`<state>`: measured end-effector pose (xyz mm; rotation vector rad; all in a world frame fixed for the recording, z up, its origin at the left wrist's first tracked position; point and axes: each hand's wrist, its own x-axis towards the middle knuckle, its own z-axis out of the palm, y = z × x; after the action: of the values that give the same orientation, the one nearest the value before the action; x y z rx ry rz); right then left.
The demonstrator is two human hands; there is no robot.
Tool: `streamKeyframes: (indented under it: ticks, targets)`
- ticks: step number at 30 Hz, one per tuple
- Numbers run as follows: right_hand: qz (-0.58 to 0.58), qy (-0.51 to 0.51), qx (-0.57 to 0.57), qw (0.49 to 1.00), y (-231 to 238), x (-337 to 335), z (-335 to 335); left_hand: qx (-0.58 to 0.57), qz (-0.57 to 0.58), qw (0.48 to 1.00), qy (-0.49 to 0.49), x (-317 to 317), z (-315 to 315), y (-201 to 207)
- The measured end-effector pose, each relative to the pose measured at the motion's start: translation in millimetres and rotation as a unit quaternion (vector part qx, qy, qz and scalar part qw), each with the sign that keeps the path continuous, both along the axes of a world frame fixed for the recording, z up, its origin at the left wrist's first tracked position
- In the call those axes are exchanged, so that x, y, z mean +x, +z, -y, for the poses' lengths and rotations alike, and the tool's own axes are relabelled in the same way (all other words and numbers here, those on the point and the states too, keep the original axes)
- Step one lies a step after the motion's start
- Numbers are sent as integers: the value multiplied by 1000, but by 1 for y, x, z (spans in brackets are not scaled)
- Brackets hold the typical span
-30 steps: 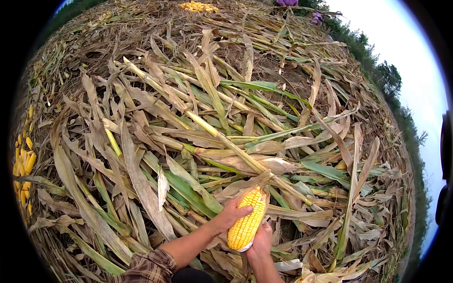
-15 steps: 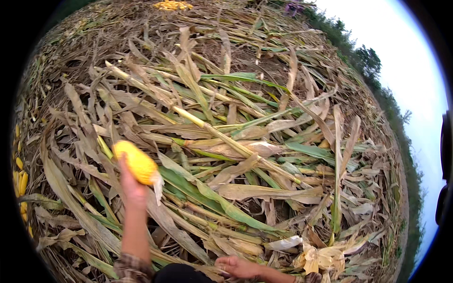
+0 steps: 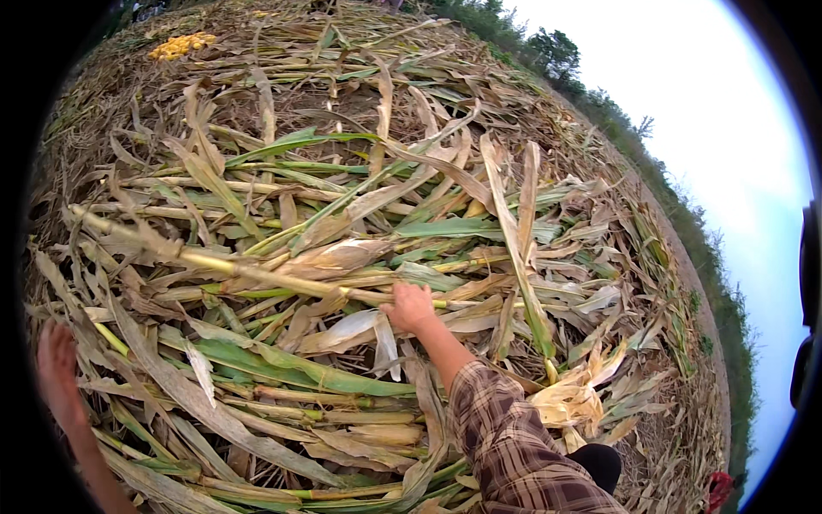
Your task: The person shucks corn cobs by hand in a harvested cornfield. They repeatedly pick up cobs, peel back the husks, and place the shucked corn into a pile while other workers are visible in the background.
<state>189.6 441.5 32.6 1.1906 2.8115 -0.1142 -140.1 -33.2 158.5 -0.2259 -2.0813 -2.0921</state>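
My right hand [image 3: 413, 308] is closed round the right part of a long dry corn stalk [image 3: 231, 267]. The stalk slants up to the left above the other plants. At the left rim my left hand [image 3: 58, 355] appears slightly smeared, fingers stretched out, with no cob visible in it. Just above the stalk lies an ear of corn in its dry husk [image 3: 342, 257]. A whitish husk [image 3: 347, 332] lies below my right hand's wrist.
Cut corn stalks and leaves [image 3: 342, 428] cover the ground in layers. Peeled, pale husks [image 3: 574, 396] lie right of my sleeve. A heap of yellow cobs [image 3: 181, 45] is at the far left. Trees [image 3: 552, 53] line the right side, and something red [image 3: 719, 490] shows at lower right.
The yellow cob has left my left hand, which moved to the left rim. My right hand reached forward and took hold of the stalk. The view has shifted right.
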Motion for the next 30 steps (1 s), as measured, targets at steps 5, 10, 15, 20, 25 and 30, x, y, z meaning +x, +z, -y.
streamKeyframes:
  ticks: [5,10,15,20,25,30]
  targets:
    - [111,136,-79,981,-20,73,78,-252,-355,733,-524,176,-257,-49]
    - [-61,255,-88,961,-40,84,216,-385,2,366,-847,236,-248,-125]
    - [-65,281,-473,833,45,100,171,-317,136,403,-848,246,-194,-127]
    - [-328,-124,-279,894,106,162,11,-377,-280,450,-760,239,-172,-118]
    - [-279,-554,-163,767,-52,383,-41,-351,-514,488,-611,199,-180,-44]
    - [-422,-518,-323,670,-42,336,-17,-441,-347,484,-671,168,-118,-135]
